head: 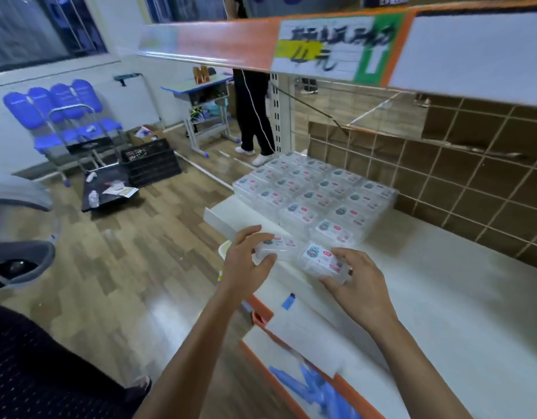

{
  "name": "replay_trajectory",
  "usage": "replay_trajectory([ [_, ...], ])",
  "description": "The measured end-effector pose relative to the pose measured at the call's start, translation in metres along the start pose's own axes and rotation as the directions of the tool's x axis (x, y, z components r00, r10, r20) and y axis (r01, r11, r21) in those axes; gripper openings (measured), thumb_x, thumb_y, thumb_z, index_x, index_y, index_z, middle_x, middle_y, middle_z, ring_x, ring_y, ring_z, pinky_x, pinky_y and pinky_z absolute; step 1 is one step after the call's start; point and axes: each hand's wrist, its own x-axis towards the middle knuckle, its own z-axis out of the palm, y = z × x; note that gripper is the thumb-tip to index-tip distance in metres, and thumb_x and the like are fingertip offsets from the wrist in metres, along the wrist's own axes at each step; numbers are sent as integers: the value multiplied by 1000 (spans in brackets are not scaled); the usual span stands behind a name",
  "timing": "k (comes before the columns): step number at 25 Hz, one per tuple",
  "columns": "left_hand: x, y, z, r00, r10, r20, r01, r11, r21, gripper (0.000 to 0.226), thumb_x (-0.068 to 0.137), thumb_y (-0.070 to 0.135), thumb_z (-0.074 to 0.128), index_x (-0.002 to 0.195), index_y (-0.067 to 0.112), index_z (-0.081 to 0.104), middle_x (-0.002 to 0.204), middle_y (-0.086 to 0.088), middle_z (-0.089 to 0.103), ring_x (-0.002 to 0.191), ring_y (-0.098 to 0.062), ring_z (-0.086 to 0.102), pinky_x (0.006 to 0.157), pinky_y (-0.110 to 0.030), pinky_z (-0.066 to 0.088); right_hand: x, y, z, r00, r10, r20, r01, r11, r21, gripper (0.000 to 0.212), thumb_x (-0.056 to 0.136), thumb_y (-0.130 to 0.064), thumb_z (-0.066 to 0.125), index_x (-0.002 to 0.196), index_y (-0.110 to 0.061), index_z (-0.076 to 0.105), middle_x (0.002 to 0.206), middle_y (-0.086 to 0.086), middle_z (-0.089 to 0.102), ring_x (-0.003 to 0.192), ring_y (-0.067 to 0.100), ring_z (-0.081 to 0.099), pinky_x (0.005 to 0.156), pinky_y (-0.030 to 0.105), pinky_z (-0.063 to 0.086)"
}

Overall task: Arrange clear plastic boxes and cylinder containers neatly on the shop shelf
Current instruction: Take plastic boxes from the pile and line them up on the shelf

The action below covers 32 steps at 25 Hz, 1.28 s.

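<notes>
Person stands at the white shop shelf, both hands out in front. Left hand is clamped on a small clear plastic box with a printed label, thumb under, fingers over the near edge. Right hand grips a second clear labelled box just beside the first, fingers on its near corner. Both boxes sit low at the shelf's front, just short of the stacked block of matching clear boxes further back. No cylinder containers in view.

Likely risks: boxes are slick and light, so a loose pinch could drop one off the shelf's front edge; pushing them in too hard could shunt the neat stack askew.
</notes>
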Motion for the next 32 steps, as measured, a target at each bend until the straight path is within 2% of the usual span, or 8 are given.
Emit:
replay_trajectory([
  [2,21,-18,-12,998,24,53,-28,997,72,31,75,16,70,106,11,67,124,-3,52,114,-16,55,94,-20,46,13,-15,18,1000,17,1,-17,1000,-7,51,77,-28,71,124,-21,54,127,-3,52,118,16,47,102,28,37],
  [4,36,-34,-24,992,89,93,-101,985,137,31,75,7,70,106,9,68,125,-6,54,114,-9,50,89,1,32,23,-27,35,999,31,-13,-31,999,-28,50,77,-30,71,123,-21,55,127,-3,53,119,16,46,101,27,36],
  [6,51,-49,-32,982,124,143,-146,977,155,33,75,5,70,108,9,67,125,-8,54,114,-4,45,87,6,27,31,-36,50,998,52,-22,-53,998,-45,49,78,-32,70,123,-20,55,127,-3,53,118,16,47,100,26,36],
  [10,77,-73,-47,961,147,236,-190,967,171,36,79,3,66,114,12,65,130,-6,51,120,-13,47,90,-1,28,45,-49,75,997,74,-20,-75,994,-74,47,80,-30,68,123,-18,55,126,-2,52,117,16,47,95,20,33],
  [15,107,-89,-62,914,117,388,-215,952,219,42,86,5,58,125,20,59,139,-2,44,110,-21,56,93,-26,41,65,-59,101,996,77,-37,-81,988,-132,46,82,-28,65,125,-16,53,127,-1,50,118,15,45,98,19,31],
  [22,133,-107,-77,871,86,484,-224,946,234,48,88,2,50,129,27,55,144,5,38,112,-11,53,78,-14,33,77,-68,132,993,57,-99,-77,975,-210,47,84,-28,62,129,-18,52,131,2,47,116,23,44,98,24,33],
  [28,144,-119,-77,913,76,400,-189,950,250,57,84,-10,39,124,25,61,143,-8,42,130,-15,41,85,-15,32,83,-75,144,987,50,-150,-95,947,-307,47,83,-33,66,128,-23,55,129,7,46,113,29,44,95,35,40],
  [32,147,-118,-69,950,-2,314,-47,988,147,37,90,1,45,115,19,65,126,-2,53,107,-17,55,76,-13,33,87,-76,150,978,8,-209,-79,939,-334,44,76,-33,70,118,-20,63,117,9,50,103,32,50,85,38,47],
])
